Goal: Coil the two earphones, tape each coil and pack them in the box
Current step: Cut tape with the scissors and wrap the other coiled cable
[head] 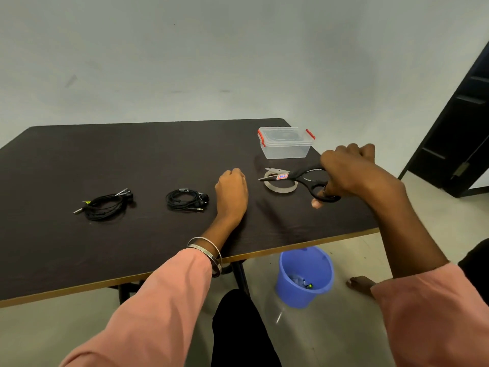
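Two black earphones lie coiled on the dark table (pixel 79 250): one (pixel 105 205) at the left, the other (pixel 186 200) near the middle. My left hand (pixel 231 192) rests just right of the second coil, fingers curled; whether it holds anything I cannot tell. My right hand (pixel 346 172) grips black-handled scissors (pixel 304 181), blades parted and pointing left over a roll of clear tape (pixel 281 187). A clear plastic box (pixel 285 143) with red clips stands lidded behind the tape.
A blue bucket (pixel 304 276) with scraps inside stands on the floor under the table's near edge. A dark door (pixel 460 123) is at the right. A pale wall rises behind the table.
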Demonstrator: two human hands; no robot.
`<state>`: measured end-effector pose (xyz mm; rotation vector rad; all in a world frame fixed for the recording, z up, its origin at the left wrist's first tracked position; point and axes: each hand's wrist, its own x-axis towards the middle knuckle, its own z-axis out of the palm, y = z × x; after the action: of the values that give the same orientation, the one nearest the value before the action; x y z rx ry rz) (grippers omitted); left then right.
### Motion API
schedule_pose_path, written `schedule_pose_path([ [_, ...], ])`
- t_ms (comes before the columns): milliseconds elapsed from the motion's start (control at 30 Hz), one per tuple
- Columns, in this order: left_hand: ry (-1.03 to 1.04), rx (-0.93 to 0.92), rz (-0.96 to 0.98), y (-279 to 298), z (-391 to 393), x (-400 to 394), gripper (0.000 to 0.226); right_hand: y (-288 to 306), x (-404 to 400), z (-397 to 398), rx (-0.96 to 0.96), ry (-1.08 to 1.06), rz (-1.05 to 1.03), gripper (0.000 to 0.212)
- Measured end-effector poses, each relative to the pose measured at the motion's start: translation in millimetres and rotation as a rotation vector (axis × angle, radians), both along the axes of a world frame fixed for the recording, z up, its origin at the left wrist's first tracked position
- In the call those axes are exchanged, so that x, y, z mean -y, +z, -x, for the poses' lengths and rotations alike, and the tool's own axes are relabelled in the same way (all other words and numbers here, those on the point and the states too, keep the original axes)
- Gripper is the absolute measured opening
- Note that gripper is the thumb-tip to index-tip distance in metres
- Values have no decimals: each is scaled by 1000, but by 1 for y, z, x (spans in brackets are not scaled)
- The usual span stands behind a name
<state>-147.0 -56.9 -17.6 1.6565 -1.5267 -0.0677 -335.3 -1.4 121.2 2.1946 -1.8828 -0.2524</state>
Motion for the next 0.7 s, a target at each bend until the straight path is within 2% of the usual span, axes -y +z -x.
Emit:
schedule_pose_path([
  [133,3,-4,-14,1,0,-1,23,7,2,-15,-187,92,39,54],
  [267,5,-27,-22,1,-1,-1,24,15,13,-30,-276,120,46,49],
  [433,-11,-35,6,-1,-1,-1,22,21,29,-44,-295,114,78,39],
  [700,1,-32,30,-1,-2,-1,21,30,38,-63,-296,148,95,47],
])
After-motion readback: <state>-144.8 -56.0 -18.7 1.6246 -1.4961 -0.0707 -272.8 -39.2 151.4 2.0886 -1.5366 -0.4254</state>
